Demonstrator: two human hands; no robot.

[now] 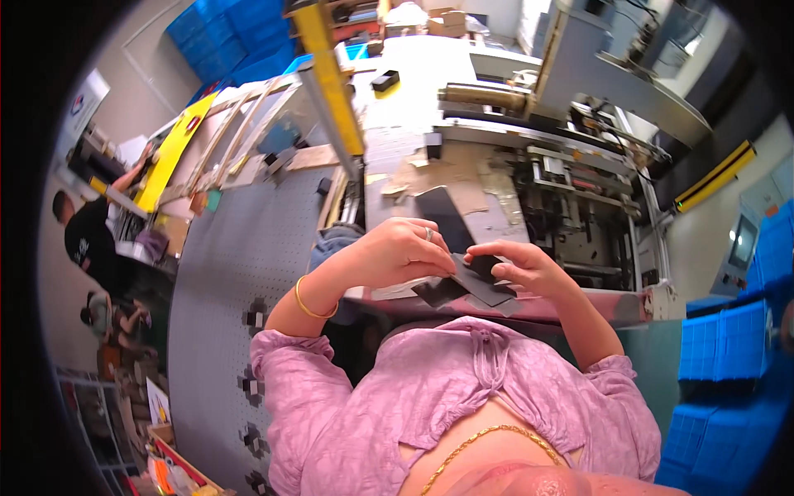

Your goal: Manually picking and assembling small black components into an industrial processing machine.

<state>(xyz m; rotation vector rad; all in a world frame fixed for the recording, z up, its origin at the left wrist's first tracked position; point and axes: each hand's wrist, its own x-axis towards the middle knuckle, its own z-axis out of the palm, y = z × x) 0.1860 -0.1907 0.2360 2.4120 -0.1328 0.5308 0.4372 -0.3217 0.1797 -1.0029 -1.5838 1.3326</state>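
Observation:
In front of my chest, both hands work at a folded-looking black card piece (486,289) close to the table's near edge. My left hand (416,250) is closed, with its fingertips pinched together at the left side of the piece. The right hand (529,266) curls in from the other side, thumb and forefinger around a dark part of the card; the exact grip is partly hidden. A flat dark sheet (442,211) lies just beyond my fingers, on torn brown cardboard (451,178).
A grey perforated conveyor (240,223) with several small black boxes (256,318) runs along my left. Machinery (579,198) stands to the right, a yellow post (331,74) ahead. Blue crates (724,343) are stacked at far right. Another person (99,236) works at far left.

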